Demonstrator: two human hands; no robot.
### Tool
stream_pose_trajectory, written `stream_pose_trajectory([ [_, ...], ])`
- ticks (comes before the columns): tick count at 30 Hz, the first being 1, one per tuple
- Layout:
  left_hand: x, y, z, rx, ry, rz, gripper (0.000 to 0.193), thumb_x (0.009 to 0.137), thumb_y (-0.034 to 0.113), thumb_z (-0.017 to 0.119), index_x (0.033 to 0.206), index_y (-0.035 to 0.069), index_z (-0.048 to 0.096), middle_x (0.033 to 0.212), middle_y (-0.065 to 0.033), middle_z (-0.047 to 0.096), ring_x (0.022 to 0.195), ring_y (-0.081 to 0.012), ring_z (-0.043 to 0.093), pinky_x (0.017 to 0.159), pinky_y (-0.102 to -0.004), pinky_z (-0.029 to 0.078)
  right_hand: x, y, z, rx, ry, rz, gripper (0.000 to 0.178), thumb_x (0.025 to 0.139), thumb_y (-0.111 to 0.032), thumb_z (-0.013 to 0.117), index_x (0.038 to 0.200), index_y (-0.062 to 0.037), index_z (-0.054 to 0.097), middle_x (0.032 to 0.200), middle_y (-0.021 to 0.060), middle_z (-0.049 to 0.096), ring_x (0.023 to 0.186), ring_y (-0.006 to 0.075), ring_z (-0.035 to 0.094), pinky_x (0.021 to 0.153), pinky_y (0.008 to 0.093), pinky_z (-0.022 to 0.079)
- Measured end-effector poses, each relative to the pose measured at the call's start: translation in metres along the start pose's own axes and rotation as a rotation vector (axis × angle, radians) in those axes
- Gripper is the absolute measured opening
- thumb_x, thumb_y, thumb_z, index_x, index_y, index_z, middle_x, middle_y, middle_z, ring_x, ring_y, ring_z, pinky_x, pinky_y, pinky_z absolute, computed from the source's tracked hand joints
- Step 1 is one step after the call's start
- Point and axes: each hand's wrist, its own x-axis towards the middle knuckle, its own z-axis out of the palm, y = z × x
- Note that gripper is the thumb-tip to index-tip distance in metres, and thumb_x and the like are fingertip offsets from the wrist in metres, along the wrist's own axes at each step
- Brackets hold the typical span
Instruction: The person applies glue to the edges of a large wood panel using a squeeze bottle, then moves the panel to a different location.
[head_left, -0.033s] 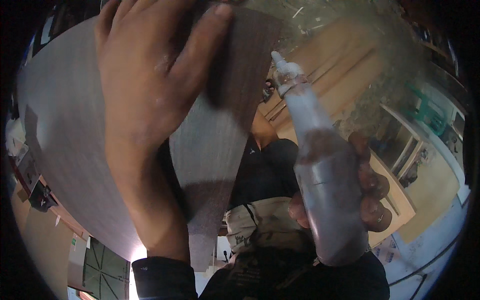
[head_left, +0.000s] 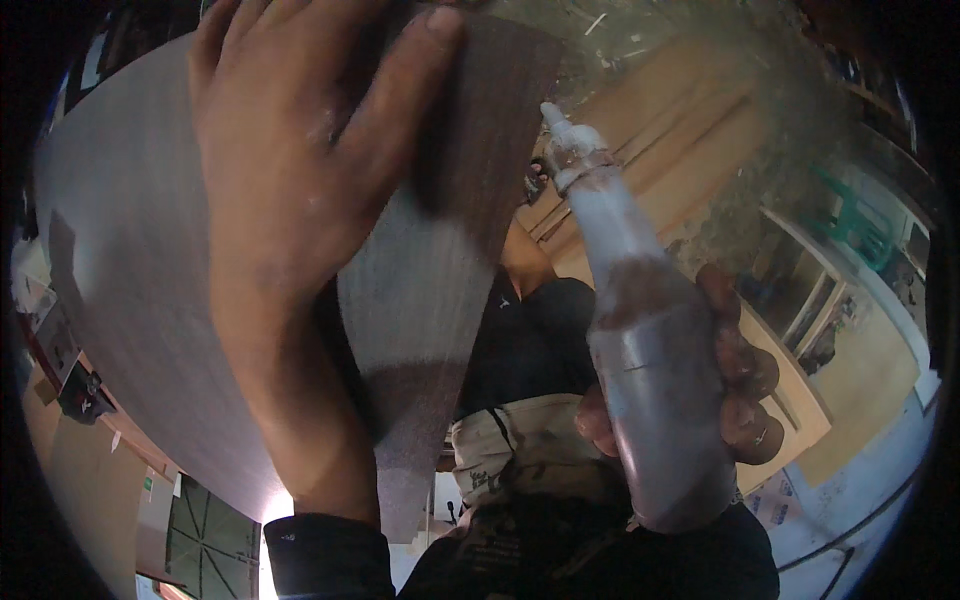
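Note:
My left hand point(head_left: 290, 150) lies over a wide, dark grey-brown wood-grain panel point(head_left: 130, 230), its fingers stretched forward and the thumb spread to the right. The fingertips, except the thumb's, run past the top edge of the picture. In my right hand point(head_left: 745, 370) is a squeeze glue bottle point(head_left: 665, 410), whitish and stained brown, with fingers wrapped round its right side and the thumb on its left. The bottle tilts up and to the left, and its narrow nozzle point(head_left: 555, 116) points toward the panel's right edge. Whether the tip touches that edge I cannot tell.
Brown wooden boards point(head_left: 690, 110) lie on the floor beyond the bottle. At the right are a green plastic piece point(head_left: 860, 225) and pale wooden panels point(head_left: 870, 390). Beneath the panel's right edge show dark cloth point(head_left: 540, 330) and beige cloth point(head_left: 540, 430). A dark object point(head_left: 82, 392) sits at the far left.

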Motion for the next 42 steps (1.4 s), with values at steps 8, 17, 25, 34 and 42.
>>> stream_pose_trajectory([
  [8,0.016,-0.009,-0.003,0.084,-0.194,0.118,0.024,0.089,0.023,0.059,0.098,0.001,0.065,0.093,-0.0101,0.063,0.091,-0.027,0.057,0.09,-0.0355,0.037,0.011,0.001,-0.009,0.195,0.138,0.163,0.054,0.086,-0.033,0.057,0.122,0.0045,0.042,0.12,0.0297,0.051,0.104,0.0421,0.059,0.076,0.0437,0.059],
  [17,0.011,-0.01,-0.007,0.106,-0.222,0.098,0.022,0.088,0.02,0.059,0.097,0.0,0.064,0.093,-0.0107,0.063,0.089,-0.027,0.057,0.088,-0.0348,0.037,0.019,0.021,-0.013,0.484,0.32,0.405,0.052,0.085,-0.031,0.057,0.122,0.0034,0.043,0.122,0.0296,0.05,0.105,0.0427,0.058,0.075,0.0441,0.059],
  [25,0.002,-0.017,-0.011,0.144,-0.166,0.075,0.023,0.088,0.02,0.061,0.101,0.002,0.064,0.097,-0.0108,0.063,0.095,-0.0279,0.057,0.099,-0.0386,0.032,0.021,0.019,-0.004,0.543,0.302,0.441,0.051,0.085,-0.029,0.057,0.123,0.0024,0.043,0.123,0.0296,0.049,0.107,0.0432,0.057,0.075,0.0445,0.059],
  [34,0.009,-0.003,-0.007,0.163,-0.296,-0.035,0.025,0.089,0.022,0.06,0.103,0.001,0.063,0.1,-0.011,0.063,0.101,-0.0282,0.057,0.105,-0.0395,0.028,0.016,0.024,-0.008,0.579,0.298,0.471,0.049,0.085,-0.027,0.057,0.123,0.0013,0.043,0.125,0.0296,0.048,0.108,0.0439,0.057,0.074,0.0449,0.059],
  [42,0.004,-0.01,-0.004,0.169,-0.187,0.059,0.026,0.089,0.023,0.062,0.103,0.001,0.064,0.103,-0.0114,0.063,0.101,-0.028,0.057,0.104,-0.0395,0.03,0.017,0.015,-0.008,0.634,0.284,0.518,0.048,0.085,-0.025,0.057,0.124,0.0003,0.044,0.126,0.0295,0.047,0.109,0.0444,0.056,0.074,0.0452,0.06],
])
